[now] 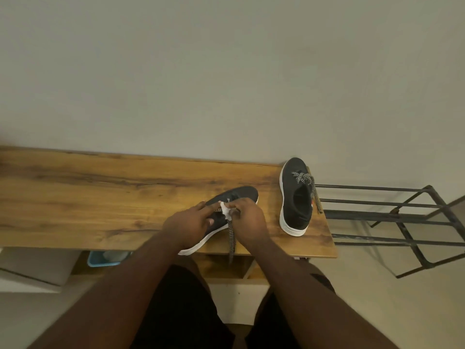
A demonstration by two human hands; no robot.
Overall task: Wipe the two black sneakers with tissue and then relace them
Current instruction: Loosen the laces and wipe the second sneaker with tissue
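Two black sneakers with white soles lie on a wooden table (100, 197). The near sneaker (241, 193) lies diagonally at the table's front edge, partly under my hands. My left hand (188, 224) rests on its side and steadies it. My right hand (247, 219) pinches a small white tissue (226, 211) against the lace area. A black-and-white speckled lace (230, 239) hangs loose from this sneaker over the table edge. The second sneaker (295, 197) stands apart at the right end, toe away from me, with its lace loosely threaded and one end trailing off the edge.
A black metal rack (402, 217) stands right of the table. Under the table sit a blue tub (100, 259) and a white box (35, 270). A plain wall rises behind the table. My legs are below, in dark shorts.
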